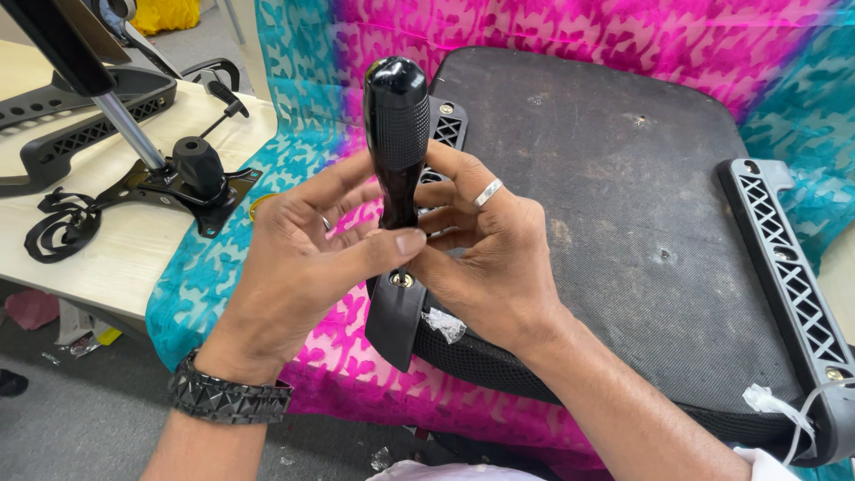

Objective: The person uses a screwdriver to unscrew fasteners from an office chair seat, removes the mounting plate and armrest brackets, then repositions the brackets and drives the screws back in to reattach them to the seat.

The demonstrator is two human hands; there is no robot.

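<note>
Surface: pink-teal cloth point(570, 36), upturned chair seat point(614, 178) at 3 o'clock.
Left hand point(294, 267): fingers curled round black screwdriver handle point(396, 116).
Right hand point(485, 258): fingers wrapped low on it.
Handling: likely rigid, light; ribbed grip best.

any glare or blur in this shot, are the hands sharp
Head view: even, soft light, only faint shadows; left hand, right hand and the black screwdriver handle are sharp, with a small sheen on the handle's top; wide-lens bending shows toward the edges.

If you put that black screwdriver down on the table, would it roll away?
Probably a little: the screwdriver handle looks round, so it could roll. Its ribbed grip likely keeps it from slipping in the left hand and right hand. It looks stiff, not bendy.
</note>
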